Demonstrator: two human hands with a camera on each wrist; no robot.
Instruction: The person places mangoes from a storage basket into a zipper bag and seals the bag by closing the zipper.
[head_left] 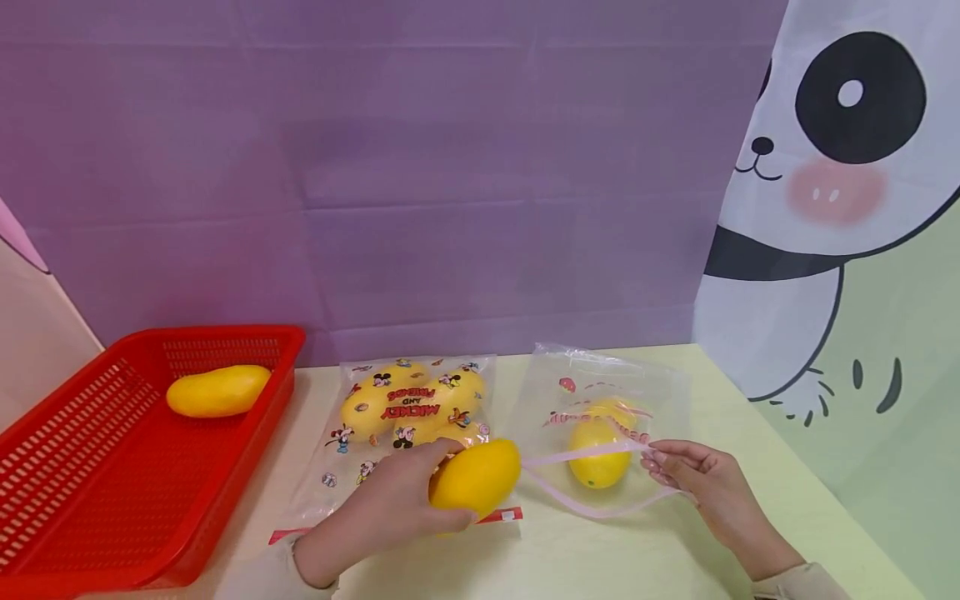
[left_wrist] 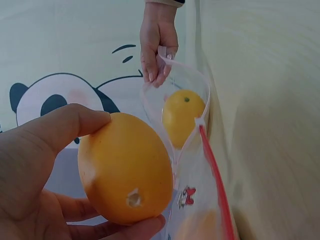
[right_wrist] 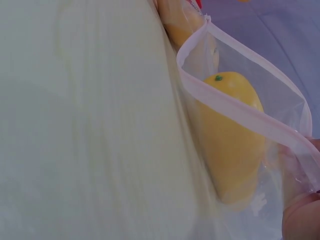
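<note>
My left hand grips a yellow mango, thumb on one side and fingers on the other, just left of a clear zip bag. The right hand pinches the right end of that bag's pink-edged mouth, which gapes. Inside the bag lies a mango with a green stem spot; in the head view more yellow shows behind it, partly hidden by print. To the left, a Mickey-printed zip bag with a red strip lies flat with several yellow mangoes in it, partly covered by my left hand.
A red plastic basket stands at the left with one long yellow mango inside. Behind the pale table hangs a purple cloth. A panda-printed sheet borders the right side.
</note>
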